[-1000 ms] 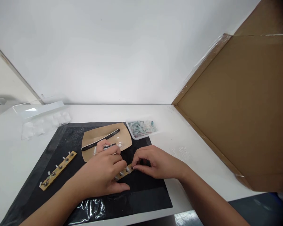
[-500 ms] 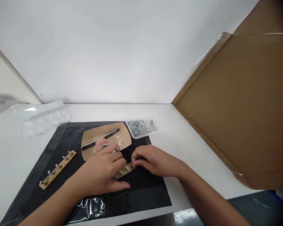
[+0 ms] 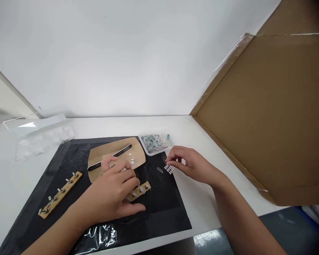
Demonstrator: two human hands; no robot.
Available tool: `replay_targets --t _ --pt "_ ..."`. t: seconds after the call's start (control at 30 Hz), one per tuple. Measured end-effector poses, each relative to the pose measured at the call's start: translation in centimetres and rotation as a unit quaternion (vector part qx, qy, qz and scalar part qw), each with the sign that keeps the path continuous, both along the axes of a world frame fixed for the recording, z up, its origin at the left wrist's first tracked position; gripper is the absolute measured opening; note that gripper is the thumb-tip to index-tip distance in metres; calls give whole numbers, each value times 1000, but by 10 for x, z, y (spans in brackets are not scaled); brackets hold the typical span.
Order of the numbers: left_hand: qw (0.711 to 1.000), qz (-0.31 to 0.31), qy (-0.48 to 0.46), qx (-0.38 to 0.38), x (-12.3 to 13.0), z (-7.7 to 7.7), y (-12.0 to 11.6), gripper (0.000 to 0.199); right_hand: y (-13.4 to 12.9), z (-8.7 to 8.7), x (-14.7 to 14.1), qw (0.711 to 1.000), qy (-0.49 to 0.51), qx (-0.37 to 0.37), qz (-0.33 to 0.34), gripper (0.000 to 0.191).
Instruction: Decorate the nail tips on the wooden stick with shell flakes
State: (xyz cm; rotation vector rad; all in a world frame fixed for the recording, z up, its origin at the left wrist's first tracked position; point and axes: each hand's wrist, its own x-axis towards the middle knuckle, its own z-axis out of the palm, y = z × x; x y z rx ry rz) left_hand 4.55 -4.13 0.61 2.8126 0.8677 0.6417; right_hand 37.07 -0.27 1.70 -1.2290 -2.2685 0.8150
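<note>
My left hand lies over the middle of the black mat, its thumb stretched out and its fingers bent over a wooden strip with small metal posts, partly hidden beneath it. At the mat's right edge, my right hand pinches a clear sheet of small white oval stickers. A small clear piece lies just left of that sheet. Behind my left hand is a brown curved card, bearing a black nail file and a few white ovals.
A second wooden strip with posts lies on the mat's left. An open tub of pale and greenish pieces stands behind the mat. Clear plastic trays are at the back left. Cardboard rises on the right.
My right hand has left the wooden strip's end and moved right and back, now pinching the sticker sheet. The small clear piece now shows on the mat. My left hand has barely moved.
</note>
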Motion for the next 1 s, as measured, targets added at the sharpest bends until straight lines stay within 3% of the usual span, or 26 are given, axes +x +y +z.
replay_targets --t 0.3,0.7,1.0 --pt "1000 -4 -4 22 2 3 1 35 -29 -27 25 994 -28 88 -52 17" --pt "1000 -6 -4 24 1 2 1 32 -34 -50 1 986 -85 144 -15 14" --pt "1000 -6 4 23 2 2 1 33 -32 -49 5 988 -85 128 16 19"
